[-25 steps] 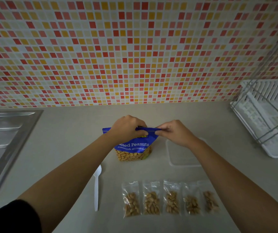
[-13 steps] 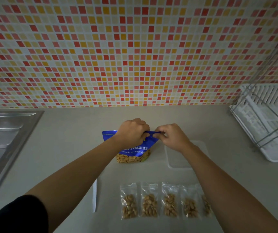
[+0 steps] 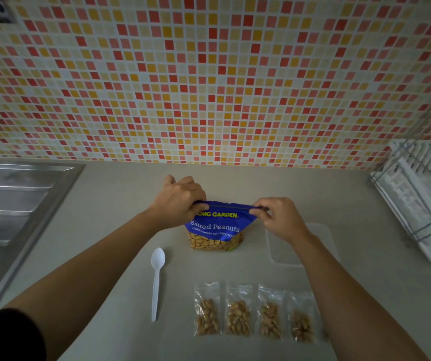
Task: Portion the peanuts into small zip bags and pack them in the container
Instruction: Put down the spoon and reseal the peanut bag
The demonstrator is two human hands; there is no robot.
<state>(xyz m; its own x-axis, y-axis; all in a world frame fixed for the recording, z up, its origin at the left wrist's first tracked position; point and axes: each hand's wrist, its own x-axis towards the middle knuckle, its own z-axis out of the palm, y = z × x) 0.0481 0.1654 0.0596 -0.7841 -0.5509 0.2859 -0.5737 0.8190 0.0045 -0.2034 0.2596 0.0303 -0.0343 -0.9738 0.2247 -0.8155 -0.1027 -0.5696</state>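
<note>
A blue bag of salted peanuts stands upright on the counter. My left hand pinches the left end of its top strip and my right hand pinches the right end. The strip runs flat between the two hands. Several small clear zip bags with peanuts lie in a row near the front edge; my right forearm covers the right end of the row. A clear plastic container sits flat to the right of the big bag, partly behind my right arm.
A white plastic spoon lies left of the small bags. A steel sink drainboard fills the left side. A white dish rack stands at the right. The tiled wall closes the back.
My hands have slid apart along the bag's top strip, the left now at its left end and the right at its right end. The camera has shifted, so the spoon shows fully.
</note>
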